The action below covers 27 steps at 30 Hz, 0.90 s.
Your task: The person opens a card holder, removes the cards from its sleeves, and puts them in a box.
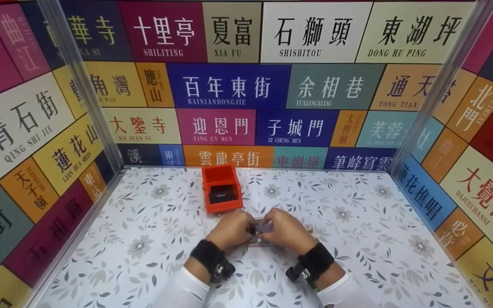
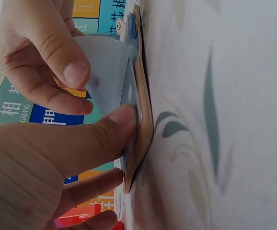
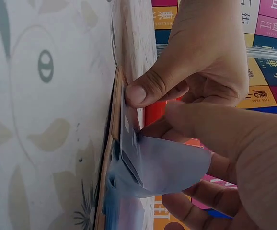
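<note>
On the table lies a flat card holder [image 1: 258,244] with a brown edge [image 2: 147,103], seen edge-on in both wrist views. A dark card [image 3: 131,143] with a small pale rectangle lies over it. My left hand [image 1: 233,229] has its thumb on the card's face and its fingers by the holder's edge. Between the thumb and fingers of my right hand [image 1: 288,229] a translucent plastic sleeve [image 3: 179,160] is lifted and bent away from the holder. A snap-like round piece [image 2: 120,26] shows at the holder's far end. My hands hide most of the holder from above.
An open red bin [image 1: 211,207] with a black object [image 1: 223,194] inside stands just beyond my left hand. The tabletop [image 1: 161,239] has a floral print. Sign-patterned walls [image 1: 229,85] enclose the back and both sides.
</note>
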Motion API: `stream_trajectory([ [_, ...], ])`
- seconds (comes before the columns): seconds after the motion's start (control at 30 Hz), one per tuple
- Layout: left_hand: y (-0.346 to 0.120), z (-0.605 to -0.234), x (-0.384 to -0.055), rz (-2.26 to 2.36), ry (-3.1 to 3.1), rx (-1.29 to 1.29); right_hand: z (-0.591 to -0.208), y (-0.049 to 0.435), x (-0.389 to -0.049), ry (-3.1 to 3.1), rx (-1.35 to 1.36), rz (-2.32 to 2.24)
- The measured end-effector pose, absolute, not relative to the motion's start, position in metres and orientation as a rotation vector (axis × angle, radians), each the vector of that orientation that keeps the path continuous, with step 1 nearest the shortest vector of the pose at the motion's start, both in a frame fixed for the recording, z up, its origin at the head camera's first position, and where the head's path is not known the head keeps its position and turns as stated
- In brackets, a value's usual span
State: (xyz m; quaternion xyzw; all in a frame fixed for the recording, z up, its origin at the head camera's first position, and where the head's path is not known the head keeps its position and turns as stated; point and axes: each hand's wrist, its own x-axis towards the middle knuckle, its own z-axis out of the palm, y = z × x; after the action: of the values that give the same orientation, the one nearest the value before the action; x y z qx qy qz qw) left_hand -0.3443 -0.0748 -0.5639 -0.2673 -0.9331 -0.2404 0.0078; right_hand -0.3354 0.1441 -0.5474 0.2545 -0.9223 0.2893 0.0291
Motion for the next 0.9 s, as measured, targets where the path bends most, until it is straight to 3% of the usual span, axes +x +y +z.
stream_trajectory([
  [0.9, -0.072, -0.559, -0.337, -0.748, -2.985, -0.732, -0.556, 0.177, -0.355, -2.97, 0.289, 0.831],
])
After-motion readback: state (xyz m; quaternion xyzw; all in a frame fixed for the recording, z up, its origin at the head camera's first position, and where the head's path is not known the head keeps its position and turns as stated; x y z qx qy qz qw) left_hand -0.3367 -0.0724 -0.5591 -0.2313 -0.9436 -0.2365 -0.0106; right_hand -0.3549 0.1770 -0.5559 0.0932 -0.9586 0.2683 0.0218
